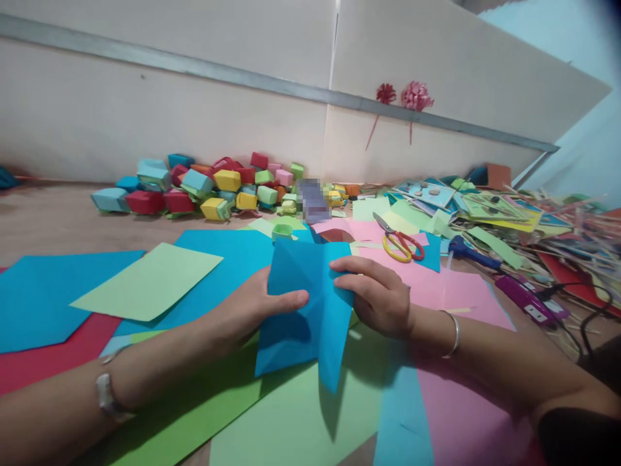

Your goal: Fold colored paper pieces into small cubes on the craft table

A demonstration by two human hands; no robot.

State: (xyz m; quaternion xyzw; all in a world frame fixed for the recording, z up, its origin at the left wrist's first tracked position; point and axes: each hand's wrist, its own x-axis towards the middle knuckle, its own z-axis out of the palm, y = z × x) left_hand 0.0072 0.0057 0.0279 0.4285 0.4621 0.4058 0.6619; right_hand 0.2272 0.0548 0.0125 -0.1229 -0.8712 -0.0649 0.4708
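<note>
Between the hands, one folded blue sheet (294,333) stands above the paper-strewn counter. At its eleven o'clock sits one small green box (282,232), contents unclear. The left hand (250,310) pinches the sheet at nine o'clock, the right hand (383,299) at three. One pair of scissors (391,233) lies toward two.

The flat brown worktop (58,223) carries overlapping sheets of coloured paper across its middle and toward its near edge: a red paper sheet (72,353) on the left, partly under a bright blue paper sheet (48,298), then a bright green paper sheet (208,401) and a large pink paper sheet (466,401). Small, many-coloured paper boxes (196,183) heap along the far edge, left of its middle. Toward the right edge lies a purple power strip (526,301); a jumbled heap of coloured cards and thin sticks (499,208) spreads by the far right corner.
</note>
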